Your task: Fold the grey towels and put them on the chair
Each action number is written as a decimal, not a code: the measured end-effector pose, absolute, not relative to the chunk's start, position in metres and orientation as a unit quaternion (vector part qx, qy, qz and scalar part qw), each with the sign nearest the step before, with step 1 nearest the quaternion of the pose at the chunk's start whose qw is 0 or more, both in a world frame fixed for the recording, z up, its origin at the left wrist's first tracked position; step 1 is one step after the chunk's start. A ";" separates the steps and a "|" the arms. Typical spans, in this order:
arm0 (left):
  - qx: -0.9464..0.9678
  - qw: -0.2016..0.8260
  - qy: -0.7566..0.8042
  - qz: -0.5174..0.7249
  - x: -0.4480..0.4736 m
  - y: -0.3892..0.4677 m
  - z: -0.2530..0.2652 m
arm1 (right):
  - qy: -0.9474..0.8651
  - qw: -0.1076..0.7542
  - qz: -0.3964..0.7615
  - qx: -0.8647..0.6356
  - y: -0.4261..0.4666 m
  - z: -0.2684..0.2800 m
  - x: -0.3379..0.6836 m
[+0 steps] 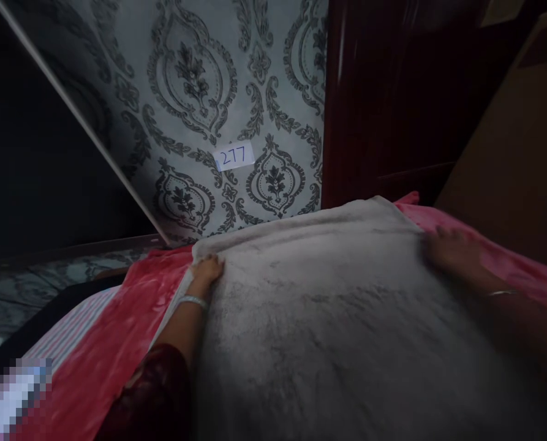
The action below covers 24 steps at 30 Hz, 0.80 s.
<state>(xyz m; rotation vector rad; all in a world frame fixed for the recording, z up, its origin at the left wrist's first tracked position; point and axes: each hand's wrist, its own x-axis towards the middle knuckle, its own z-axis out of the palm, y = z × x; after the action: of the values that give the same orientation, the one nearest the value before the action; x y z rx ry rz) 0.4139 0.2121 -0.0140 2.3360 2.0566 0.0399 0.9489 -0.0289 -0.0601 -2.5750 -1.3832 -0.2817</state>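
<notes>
A grey blanket (328, 294) with a soft nap and darker streaks is spread across the middle, over a red-pink blanket (149, 300). At the grey blanket's far left corner, my left hand (207, 267) is closed on its edge, fingers curled in. My right hand (452, 248) is at the far right edge of the grey blanket, by a strip of the pink cloth. Motion blurs its fingers, so their grip cannot be made out. There is a bracelet on each wrist.
Patterned wallpaper with a paper label (234, 155) reading 277 rises behind the bed. A dark red wooden panel (383, 98) stands at the right, with a brown board (512, 141) beside it. A large dark panel (48, 159) leans at left, above striped cloth (80, 318).
</notes>
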 end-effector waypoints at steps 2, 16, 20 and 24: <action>0.777 -0.001 0.628 0.048 0.451 0.195 -0.016 | -0.544 0.122 -0.098 -0.824 0.004 -0.054 0.889; 0.769 -0.055 0.629 0.102 0.408 0.249 -0.057 | -0.610 0.124 -0.048 -0.781 0.125 -0.111 0.853; 0.671 -0.080 0.713 0.189 0.385 0.272 -0.058 | -0.579 0.155 -0.063 -0.798 0.130 -0.126 0.870; 0.592 -0.005 0.764 0.257 0.385 0.297 -0.051 | -0.582 0.157 -0.063 -0.796 0.128 -0.123 0.866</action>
<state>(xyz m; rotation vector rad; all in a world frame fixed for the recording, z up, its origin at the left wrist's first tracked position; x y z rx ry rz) 0.3854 0.2974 -0.0510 1.8668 2.4073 0.8093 0.8661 0.1278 -0.1230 -2.2777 -1.6653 -0.1801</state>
